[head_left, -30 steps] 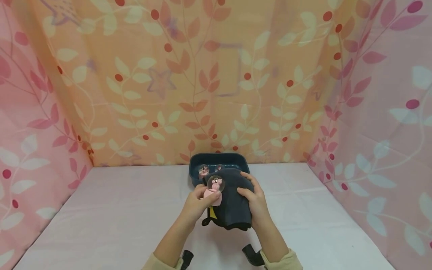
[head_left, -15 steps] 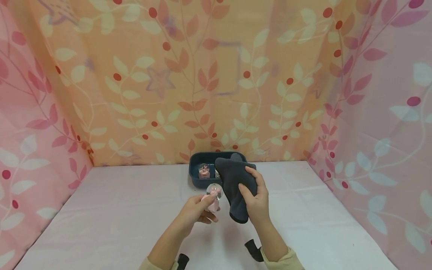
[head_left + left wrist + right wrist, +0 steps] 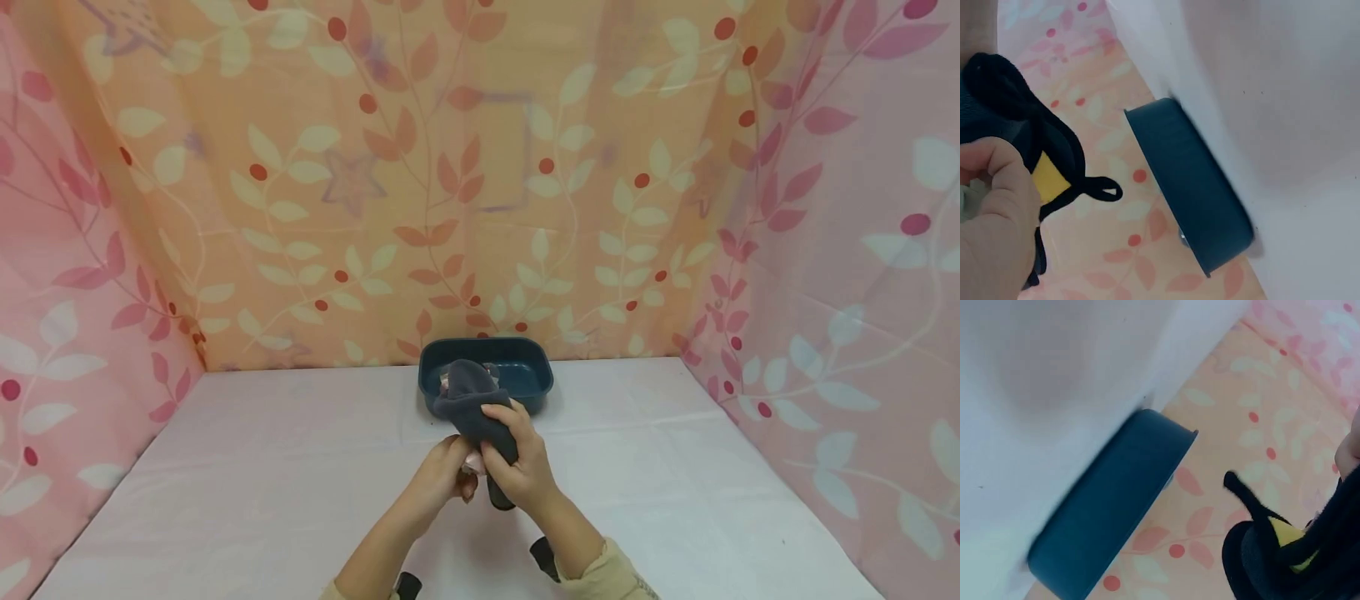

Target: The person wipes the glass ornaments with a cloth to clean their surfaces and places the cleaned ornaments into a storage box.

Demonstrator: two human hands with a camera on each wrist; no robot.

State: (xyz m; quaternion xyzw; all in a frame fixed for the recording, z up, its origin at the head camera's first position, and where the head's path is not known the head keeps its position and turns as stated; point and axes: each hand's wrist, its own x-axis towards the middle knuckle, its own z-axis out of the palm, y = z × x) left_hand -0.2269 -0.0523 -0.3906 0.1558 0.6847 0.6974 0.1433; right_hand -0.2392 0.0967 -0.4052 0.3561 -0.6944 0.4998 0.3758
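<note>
Cloth (image 3: 472, 408), soft and light, drapes over our right hand (image 3: 521, 467), which grips it low; our left hand (image 3: 442, 475) pinches a small pink ornament (image 3: 472, 461), likely fragile, under it, before the blue tub (image 3: 525, 379). Left wrist: thumb (image 3: 1004, 181) against cloth (image 3: 1016, 125); tub (image 3: 1191, 187) near the wall edge. Right wrist: open tabletop (image 3: 1035, 381) beside us.

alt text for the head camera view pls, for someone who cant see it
Two hands meet over a white table: the right hand grips a dark grey cloth draped over a small pink object held by the left hand. A dark teal tray sits behind, before leaf-patterned curtains.
</note>
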